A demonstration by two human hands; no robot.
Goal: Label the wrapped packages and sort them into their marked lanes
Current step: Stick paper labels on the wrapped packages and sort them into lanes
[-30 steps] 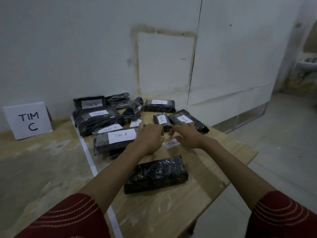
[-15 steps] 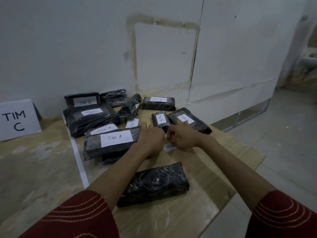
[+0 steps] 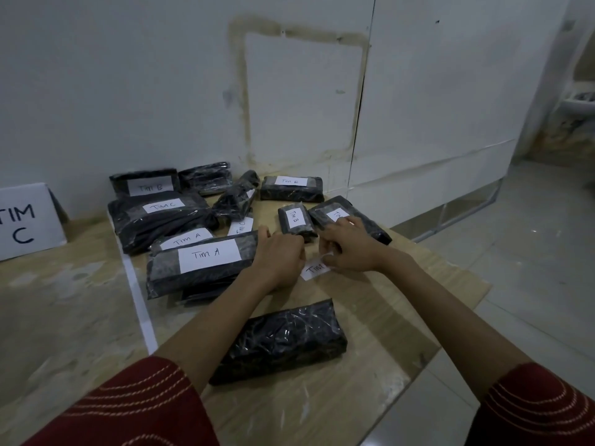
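An unlabelled black wrapped package (image 3: 283, 341) lies on the wooden table (image 3: 370, 375) just in front of me. Beyond it a loose white paper label (image 3: 314, 269) marked "TIM" lies on the table. My right hand (image 3: 349, 249) pinches that label at its far edge with curled fingers. My left hand (image 3: 279, 257) sits beside it with fingers curled under; what it holds is hidden. Several labelled packages lie behind, among them one marked "TIM A" (image 3: 199, 262), "TIM C" (image 3: 157, 217) and a small "TIM B" (image 3: 294, 218).
A strip of white tape (image 3: 136, 291) runs along the table as a lane line. A white "TIM C" sign (image 3: 25, 220) stands at the far left against the wall. The table's right edge drops to a tiled floor (image 3: 531, 268). Another loose label (image 3: 240, 226) lies among the packages.
Both hands have closed in on the loose label, and my right fingers have lifted its far edge. The view has shifted slightly right, pushing the sign toward the left edge.
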